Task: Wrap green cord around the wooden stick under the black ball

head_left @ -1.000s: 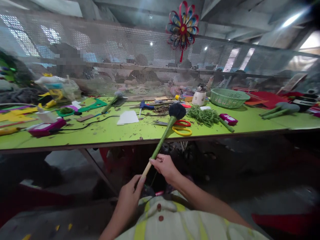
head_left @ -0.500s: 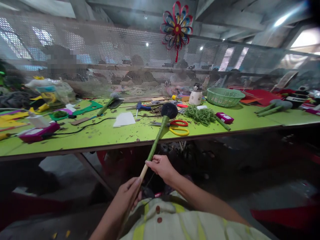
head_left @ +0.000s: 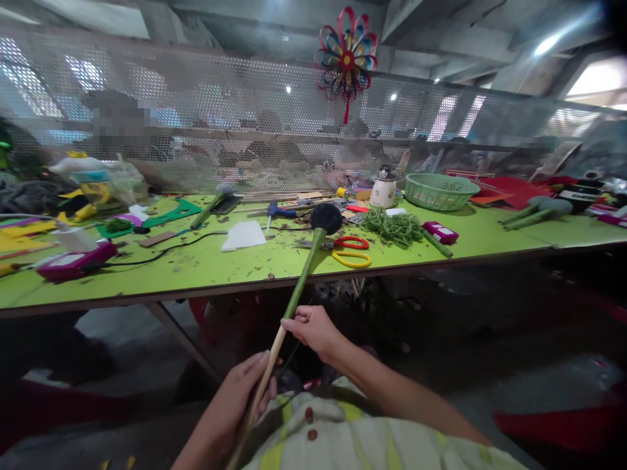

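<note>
A long wooden stick [head_left: 269, 365] slants from my lap up to the table. Its upper part has a green wrapping [head_left: 300, 285], and a dark round head [head_left: 326, 219] tops it above the table. My left hand [head_left: 247, 385] is closed around the bare lower wood. My right hand [head_left: 308, 328] pinches the stick where the green wrapping ends. Under the green part, scissors [head_left: 351, 251] with red and yellow handles lie on the table.
The green table [head_left: 186, 267] holds a white paper [head_left: 243, 235], a blue-handled hammer [head_left: 281, 210], green strands [head_left: 392, 227], a purple box [head_left: 441, 232], a green basket [head_left: 441, 190] and a white bottle [head_left: 383, 189]. A black cable [head_left: 166, 251] crosses its left part.
The stick's head has shifted slightly left. My left hand's fingers have loosened a little around the wood, and my right hand has moved slightly left with the end of the wrapping.
</note>
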{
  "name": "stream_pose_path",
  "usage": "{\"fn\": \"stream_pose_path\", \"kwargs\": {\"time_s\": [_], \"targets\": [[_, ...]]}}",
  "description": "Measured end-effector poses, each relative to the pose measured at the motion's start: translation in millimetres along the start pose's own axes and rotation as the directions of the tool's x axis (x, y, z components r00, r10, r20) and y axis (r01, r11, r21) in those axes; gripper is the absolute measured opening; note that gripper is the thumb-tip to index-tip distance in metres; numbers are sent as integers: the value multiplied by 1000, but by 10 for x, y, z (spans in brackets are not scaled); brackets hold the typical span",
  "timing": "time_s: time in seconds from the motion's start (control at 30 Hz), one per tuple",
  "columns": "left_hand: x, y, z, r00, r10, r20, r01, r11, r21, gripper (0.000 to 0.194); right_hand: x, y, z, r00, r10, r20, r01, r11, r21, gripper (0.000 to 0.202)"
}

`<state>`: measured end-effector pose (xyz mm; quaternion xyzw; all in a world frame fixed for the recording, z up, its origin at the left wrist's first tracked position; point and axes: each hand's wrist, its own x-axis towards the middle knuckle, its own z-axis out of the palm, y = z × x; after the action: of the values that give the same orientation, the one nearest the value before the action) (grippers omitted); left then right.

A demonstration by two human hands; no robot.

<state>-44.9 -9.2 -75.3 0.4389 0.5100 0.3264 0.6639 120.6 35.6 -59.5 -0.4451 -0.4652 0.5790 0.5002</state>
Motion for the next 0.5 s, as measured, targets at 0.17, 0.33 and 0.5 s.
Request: {"fn": "stream_pose_path", "kwargs": {"time_s": [0.17,0.33,0.5], "targets": [[-31,11,14,966,211,-147,-182,965,189,33,-4,28,0,1000,0,-2,0,1000,-27,31],[-7,-33,36,984,-86,157,122,963,-239,35,-26,-4,-11,999,19,46,-20,1000,20,32],[11,-28,61,997,34,-70,-33,999,19,38,-17,8,8,1000,2,10,-2,1000,3,29]]}}
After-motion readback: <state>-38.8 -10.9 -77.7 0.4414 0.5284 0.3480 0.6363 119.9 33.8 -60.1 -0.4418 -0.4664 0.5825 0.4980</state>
